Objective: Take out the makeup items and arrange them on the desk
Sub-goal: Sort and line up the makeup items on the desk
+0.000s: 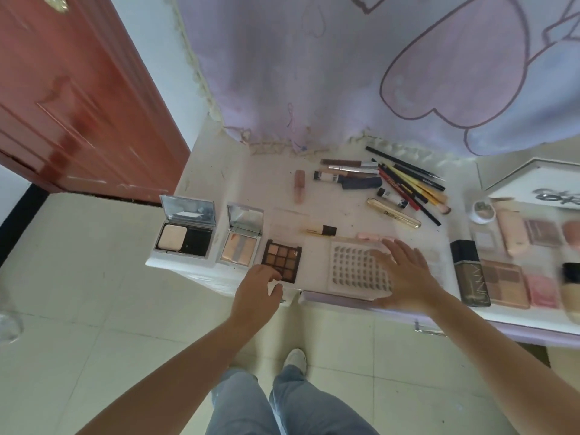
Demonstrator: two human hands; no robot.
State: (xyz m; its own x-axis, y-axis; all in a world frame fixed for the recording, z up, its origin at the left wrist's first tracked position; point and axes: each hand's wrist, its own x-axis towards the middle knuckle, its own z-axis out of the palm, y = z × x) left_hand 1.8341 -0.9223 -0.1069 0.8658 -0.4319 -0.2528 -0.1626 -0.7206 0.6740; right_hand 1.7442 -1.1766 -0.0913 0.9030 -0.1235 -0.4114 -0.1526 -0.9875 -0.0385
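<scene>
My left hand (259, 290) pinches the near edge of a brown nine-pan eyeshadow palette (282, 260) at the desk's front edge. My right hand (405, 274) lies flat with spread fingers on the right side of a white false-lash tray (354, 268). Left of the palette stand two open mirrored compacts, a powder compact (185, 237) and a blush compact (240, 246). A heap of pencils and tubes (392, 183) lies at the back.
The white desk (219, 189) backs onto a lilac curtain (314, 73). A dark foundation bottle (469, 274), palettes (505, 285) and a small jar (483, 210) crowd the right side. A red door (72, 98) stands at the left. My shoe (295, 359) is on the tiled floor.
</scene>
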